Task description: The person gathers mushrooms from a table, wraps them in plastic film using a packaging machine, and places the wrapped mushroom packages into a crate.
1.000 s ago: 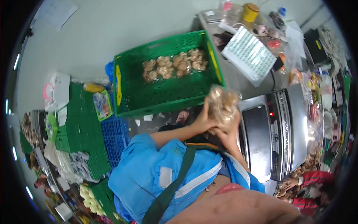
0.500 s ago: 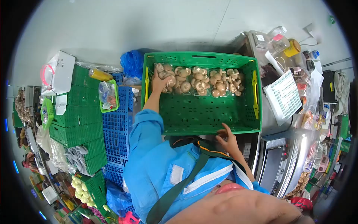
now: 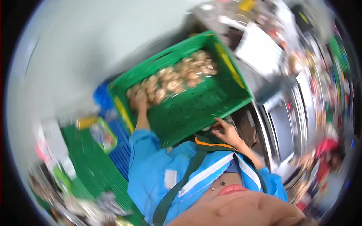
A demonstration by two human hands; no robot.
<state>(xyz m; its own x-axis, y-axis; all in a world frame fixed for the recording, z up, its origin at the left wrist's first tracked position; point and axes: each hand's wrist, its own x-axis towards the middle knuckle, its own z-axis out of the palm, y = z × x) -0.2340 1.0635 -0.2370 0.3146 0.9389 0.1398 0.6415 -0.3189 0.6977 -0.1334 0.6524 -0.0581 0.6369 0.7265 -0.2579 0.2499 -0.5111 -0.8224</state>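
Note:
A green plastic crate point(image 3: 181, 113) with yellow handles lies in front of me, tilted in the view. Along its far side sits a row of clear-wrapped packs of brown mushrooms point(image 3: 171, 81). My left hand point(image 3: 139, 101) is inside at the left end of the row, its fingers closed over the leftmost pack; motion blurs the fingertips. By the crate's near rim is my right hand point(image 3: 226, 132), holding nothing, fingers apart and slightly bent.
To the left are stacked green crates point(image 3: 94, 165), a blue crate point(image 3: 120, 139) and a small green-rimmed basket point(image 3: 102, 135). A white sheet point(image 3: 259, 51) and a metal-edged appliance point(image 3: 279, 126) stand on the right. A blue plastic bag point(image 3: 101, 96) lies beside the crate.
The whole view has rotated and blurred, so the crate now appears slanted. My left hand stays at the leftmost mushroom pack; my right hand stays close to the near rim.

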